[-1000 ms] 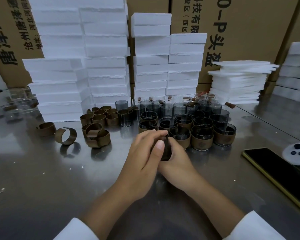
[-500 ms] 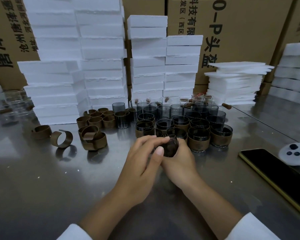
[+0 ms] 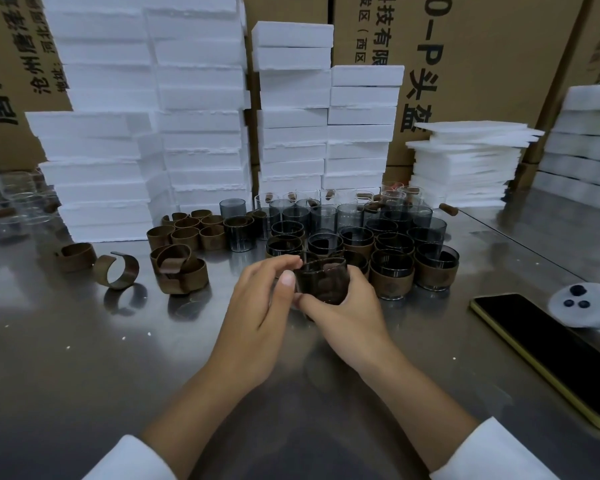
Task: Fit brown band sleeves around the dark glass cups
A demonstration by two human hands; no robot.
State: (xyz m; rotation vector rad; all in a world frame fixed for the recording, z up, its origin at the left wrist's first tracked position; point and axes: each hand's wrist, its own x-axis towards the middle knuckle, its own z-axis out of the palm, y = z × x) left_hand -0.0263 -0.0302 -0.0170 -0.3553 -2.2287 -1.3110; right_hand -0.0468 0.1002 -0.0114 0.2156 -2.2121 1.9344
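Observation:
A dark glass cup [image 3: 323, 282] is held just above the steel table, tilted toward me, with a brown band around it. My right hand [image 3: 343, 313] grips it from below and the right. My left hand [image 3: 264, 306] pinches its left rim between thumb and fingers. Behind stand several sleeved cups [image 3: 392, 278] and bare dark cups [image 3: 323, 220]. Loose brown bands [image 3: 181, 270] lie to the left, more stand upright in a group [image 3: 187, 232].
A phone [image 3: 548, 348] lies at the right beside a white controller [image 3: 582, 306]. White foam block stacks [image 3: 194, 133] and cardboard boxes [image 3: 471, 46] line the back. Clear glasses [image 3: 18, 199] sit far left. Thin foam sheets [image 3: 468, 161] are stacked at back right.
Both hands have lifted the cup a little and turned it, so its open mouth and dark side now show. My left fingers spread wider around its rim.

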